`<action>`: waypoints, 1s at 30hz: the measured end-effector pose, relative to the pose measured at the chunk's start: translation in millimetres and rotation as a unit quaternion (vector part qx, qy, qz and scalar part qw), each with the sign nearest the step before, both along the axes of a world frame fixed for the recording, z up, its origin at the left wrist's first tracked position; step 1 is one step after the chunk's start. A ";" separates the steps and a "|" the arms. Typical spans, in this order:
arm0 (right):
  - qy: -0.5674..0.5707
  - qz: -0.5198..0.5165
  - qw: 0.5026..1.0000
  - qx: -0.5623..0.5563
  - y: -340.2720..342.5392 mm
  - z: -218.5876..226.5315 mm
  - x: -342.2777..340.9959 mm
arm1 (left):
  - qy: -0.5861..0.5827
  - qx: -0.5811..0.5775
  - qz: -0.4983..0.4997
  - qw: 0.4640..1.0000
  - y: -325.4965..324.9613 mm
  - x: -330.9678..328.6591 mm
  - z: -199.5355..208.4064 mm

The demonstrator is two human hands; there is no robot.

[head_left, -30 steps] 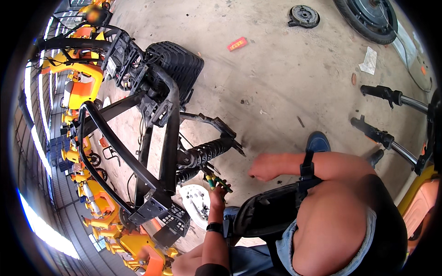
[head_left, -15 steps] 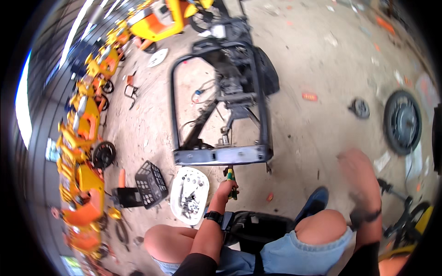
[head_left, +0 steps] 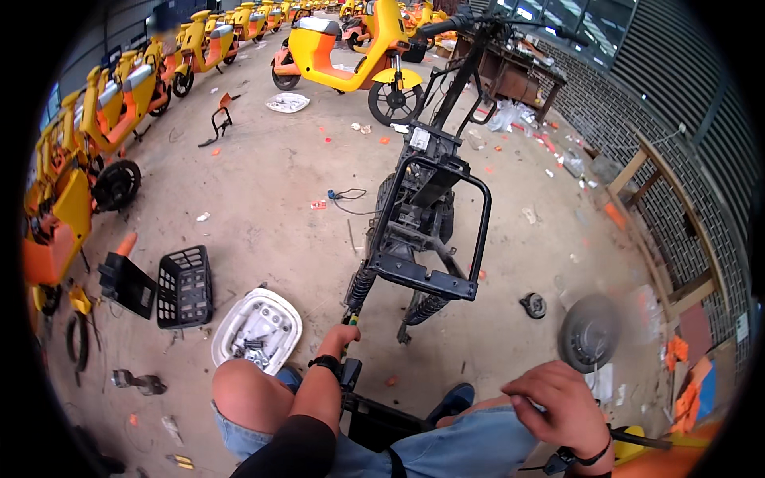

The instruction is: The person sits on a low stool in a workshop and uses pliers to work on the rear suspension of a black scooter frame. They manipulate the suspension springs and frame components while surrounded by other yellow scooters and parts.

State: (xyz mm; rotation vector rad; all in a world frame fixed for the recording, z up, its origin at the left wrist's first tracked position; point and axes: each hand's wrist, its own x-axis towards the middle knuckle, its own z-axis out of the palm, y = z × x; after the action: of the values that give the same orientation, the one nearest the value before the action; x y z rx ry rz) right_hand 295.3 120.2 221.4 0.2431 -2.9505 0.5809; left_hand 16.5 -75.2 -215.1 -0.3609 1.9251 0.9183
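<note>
In front of me stands a stripped black scooter frame [head_left: 425, 276], its looped rear rack toward me and a shock absorber [head_left: 361, 288] on each side below. My left hand [head_left: 341, 334] is closed around a hand tool with a green-and-yellow handle [head_left: 354, 320], held low at the end of the left shock absorber. The tool's working end is hard to make out. Over my right thigh hovers my right hand [head_left: 554, 400], its fingers loosely bent, thumb apart, nothing in it. A white basin [head_left: 292, 323] with loose metal parts sits by my left knee.
Left of the basin are a black plastic crate [head_left: 185, 287] and a black box [head_left: 127, 284]. A wheel [head_left: 590, 334] and a small round hub part [head_left: 533, 305] lie to the right. Yellow scooters [head_left: 343, 52] line the left and back; a wooden frame [head_left: 677, 215] leans right.
My view has tilted up and turned, showing more of the room. The blurred right hand has come in from the right to above my thigh. My left hand stays on the tool.
</note>
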 end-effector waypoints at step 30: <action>0.047 -0.043 0.998 0.013 39.3 -159.9 -207.4 | -0.014 0.037 0.072 0.997 -6.4 -5.5 -31.0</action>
State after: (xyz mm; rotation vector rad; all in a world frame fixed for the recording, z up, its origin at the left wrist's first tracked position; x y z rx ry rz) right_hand 87.9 159.5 61.5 0.1401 -2.8640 0.5048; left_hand 11.0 -81.6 -246.2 -0.4704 1.8523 1.0700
